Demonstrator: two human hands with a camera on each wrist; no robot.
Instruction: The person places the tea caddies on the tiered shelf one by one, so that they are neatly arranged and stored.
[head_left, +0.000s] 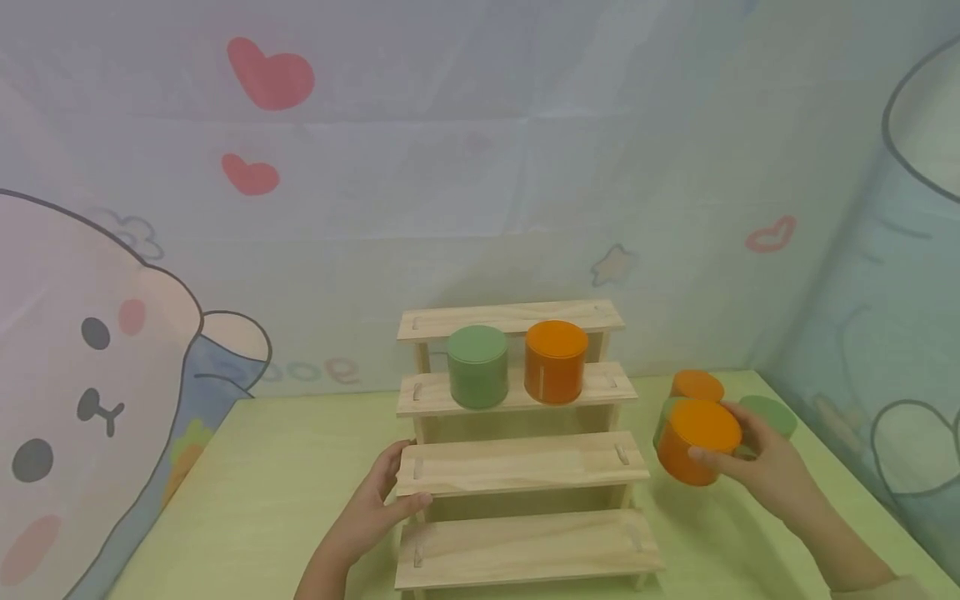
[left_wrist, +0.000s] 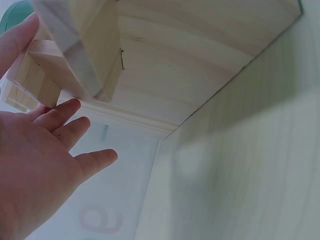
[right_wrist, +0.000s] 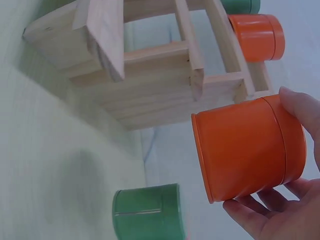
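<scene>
Here, wooden rack (head_left: 517,465) on yellow-green tabletop (head_left: 277,475), heart-printed backdrop (head_left: 450,183) behind.

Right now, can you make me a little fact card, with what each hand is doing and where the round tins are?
Left hand: touching the left end of the wooden rack, second shelf from the bottom
Right hand: holding an orange tin above the table
On the rack: a green tin and another orange tin, second shelf from the top
Near the right hand: a third orange tin, a second green tin and a third green tin, all partly hidden
</scene>
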